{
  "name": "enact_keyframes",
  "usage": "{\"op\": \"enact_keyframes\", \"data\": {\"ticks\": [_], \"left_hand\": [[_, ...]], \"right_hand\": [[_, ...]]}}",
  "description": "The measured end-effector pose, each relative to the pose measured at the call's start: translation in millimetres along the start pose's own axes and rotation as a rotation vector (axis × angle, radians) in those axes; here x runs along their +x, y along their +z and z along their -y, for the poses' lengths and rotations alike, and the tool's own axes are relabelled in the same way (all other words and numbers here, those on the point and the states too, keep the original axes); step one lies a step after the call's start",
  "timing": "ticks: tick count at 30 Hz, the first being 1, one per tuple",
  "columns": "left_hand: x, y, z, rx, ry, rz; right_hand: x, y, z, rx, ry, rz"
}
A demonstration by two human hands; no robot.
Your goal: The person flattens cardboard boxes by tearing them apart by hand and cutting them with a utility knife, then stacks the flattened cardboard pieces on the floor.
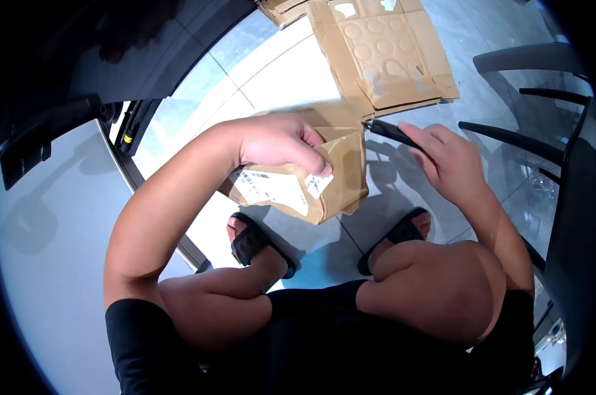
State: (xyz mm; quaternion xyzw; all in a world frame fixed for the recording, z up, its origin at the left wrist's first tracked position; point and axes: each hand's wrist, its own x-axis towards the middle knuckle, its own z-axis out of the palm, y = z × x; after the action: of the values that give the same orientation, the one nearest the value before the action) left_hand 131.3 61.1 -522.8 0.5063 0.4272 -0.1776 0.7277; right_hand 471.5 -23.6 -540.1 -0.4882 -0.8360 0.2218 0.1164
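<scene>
My left hand grips the top edge of a brown cardboard box, thumb on the near side and the other fingers mostly hidden behind it. A white printed label is stuck on the side facing me. The box looks creased and hangs above the floor between my feet. In my right hand is a black-handled box cutter, closed in my fingers and pointing left. Its tip is at the box's upper right corner; whether it touches the cardboard I cannot tell.
A flattened cardboard carton with round embossed marks lies on the tiled floor ahead. Black chair legs stand to the right. On the left is a pale panel with a dark edge. My sandalled feet are below the box.
</scene>
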Motion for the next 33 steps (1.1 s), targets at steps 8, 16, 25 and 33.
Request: {"op": "enact_keyframes", "data": {"ticks": [8, 16, 25, 33], "left_hand": [[-39.6, 5.6, -14.4, 0.288, 0.143, -0.067], [-22.4, 40.0, -7.4, 1.036, 0.347, -0.497], [-3.8, 73.9, -9.8, 1.276, 0.631, -0.857], [13.7, 107.4, 36.9, 1.361, 0.591, -0.752]], "right_hand": [[-76.6, 110.0, -95.6, 0.027, 0.347, 0.141], [-50.1, 117.5, -77.9, 0.035, 0.258, -0.081], [35.3, 76.9, 0.8, 0.956, 0.531, 0.033], [45.3, 83.5, 2.2, 1.159, 0.666, -0.578]]}}
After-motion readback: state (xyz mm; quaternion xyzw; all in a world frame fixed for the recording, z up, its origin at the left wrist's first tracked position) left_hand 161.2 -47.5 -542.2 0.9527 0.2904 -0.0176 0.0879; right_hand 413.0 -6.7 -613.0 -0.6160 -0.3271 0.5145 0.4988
